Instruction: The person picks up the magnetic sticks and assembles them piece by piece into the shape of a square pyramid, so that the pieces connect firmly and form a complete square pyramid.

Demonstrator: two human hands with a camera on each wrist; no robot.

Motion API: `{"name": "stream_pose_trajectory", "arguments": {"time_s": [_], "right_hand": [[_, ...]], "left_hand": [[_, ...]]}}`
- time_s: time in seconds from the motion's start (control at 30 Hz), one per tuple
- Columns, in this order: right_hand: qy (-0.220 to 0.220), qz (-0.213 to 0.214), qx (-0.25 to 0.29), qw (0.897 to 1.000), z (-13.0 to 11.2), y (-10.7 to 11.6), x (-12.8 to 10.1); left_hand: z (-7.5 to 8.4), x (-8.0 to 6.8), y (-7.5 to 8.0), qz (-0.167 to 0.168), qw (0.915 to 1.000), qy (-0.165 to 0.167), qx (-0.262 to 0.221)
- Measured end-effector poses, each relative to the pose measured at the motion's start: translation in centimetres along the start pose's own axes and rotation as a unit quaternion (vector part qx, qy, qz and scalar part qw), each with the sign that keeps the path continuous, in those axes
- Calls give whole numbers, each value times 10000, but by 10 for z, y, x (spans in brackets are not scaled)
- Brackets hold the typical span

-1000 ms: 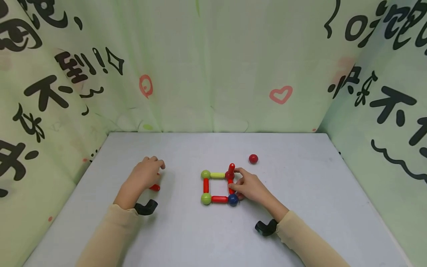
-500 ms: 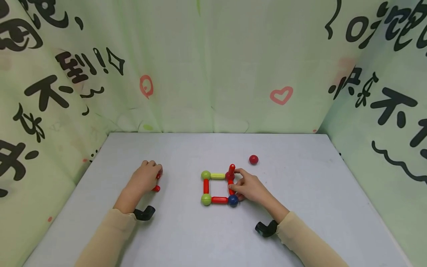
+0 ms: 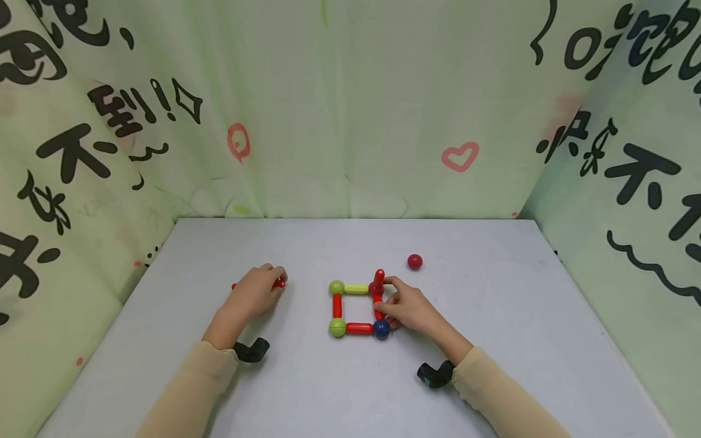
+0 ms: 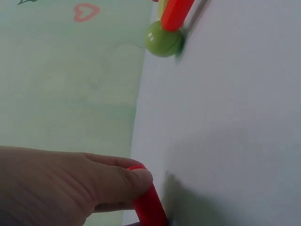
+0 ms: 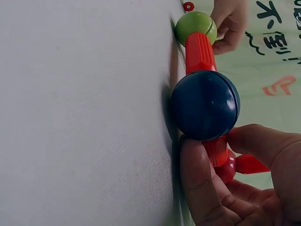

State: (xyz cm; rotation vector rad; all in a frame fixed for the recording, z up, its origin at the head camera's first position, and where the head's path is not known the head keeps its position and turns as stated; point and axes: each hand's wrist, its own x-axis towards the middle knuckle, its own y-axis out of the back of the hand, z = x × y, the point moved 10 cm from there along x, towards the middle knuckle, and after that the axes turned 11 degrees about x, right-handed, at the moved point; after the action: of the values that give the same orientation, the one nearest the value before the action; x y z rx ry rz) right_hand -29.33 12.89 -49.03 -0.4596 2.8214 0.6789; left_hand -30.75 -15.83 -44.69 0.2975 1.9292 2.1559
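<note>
- Left hand (image 3: 256,296) has its grip curled over a loose red rod (image 4: 149,205), fingers wrapped on top so only the rod's ends poke out either side in the head view.
- Compared with a second ago, that hand has slid toward the middle of the desk (image 3: 306,389), carrying the rod along, so it's now much nearer the square frame (image 3: 358,307). Looks to me like that rod is the next piece going in.
- Right hand (image 3: 408,307) hasn't budged: thumb and fingers pinch the frame's right side, around the red ball corner with the upright red rod (image 3: 379,277) standing on it.
- Frame sits mid-desk, flat: two green ball corners on the left, a blue ball (image 5: 205,104) at the near right.
- Spare red ball (image 3: 415,262) sits apart, toward the far edge, untouched.
</note>
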Motion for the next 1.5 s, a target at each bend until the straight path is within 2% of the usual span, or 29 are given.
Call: {"name": "stream_pose_trajectory", "arguments": {"time_s": [0.13, 0.27, 0.43, 0.6, 0.83, 1.0, 1.17, 1.3, 1.4, 1.5], "right_hand": [[-50, -1, -51, 10000, 0, -1, 1], [-48, -43, -37, 10000, -3, -2, 1], [11, -101, -10, 9999, -4, -4, 1], [-1, -119, -6, 9999, -2, -5, 2], [-4, -126, 33, 9999, -2, -5, 1], [-14, -141, 25, 9999, -3, -5, 0], [-47, -106, 43, 9999, -3, -4, -1], [-68, -90, 12, 9999, -3, -4, -1], [-112, -60, -20, 9999, -3, -3, -1], [-154, 2, -14, 9999, -1, 0, 1]], "left_hand": [[11, 8, -5, -124, 9984, 116, -544], [23, 15, -8, -146, 9969, 212, -742], [39, 22, -11, -51, 9945, 164, -1033], [52, 26, -4, 343, 9882, 222, -1478], [70, 28, 13, 842, 9712, 116, -2228], [80, 28, 20, 1034, 9675, -40, -2308], [89, 30, 10, 973, 9702, -341, -2194], [91, 28, 4, 1111, 9703, -577, -2072], [91, 26, 4, 1191, 9698, -620, -2037], [88, 22, 3, 1117, 9739, -461, -1923]]}}
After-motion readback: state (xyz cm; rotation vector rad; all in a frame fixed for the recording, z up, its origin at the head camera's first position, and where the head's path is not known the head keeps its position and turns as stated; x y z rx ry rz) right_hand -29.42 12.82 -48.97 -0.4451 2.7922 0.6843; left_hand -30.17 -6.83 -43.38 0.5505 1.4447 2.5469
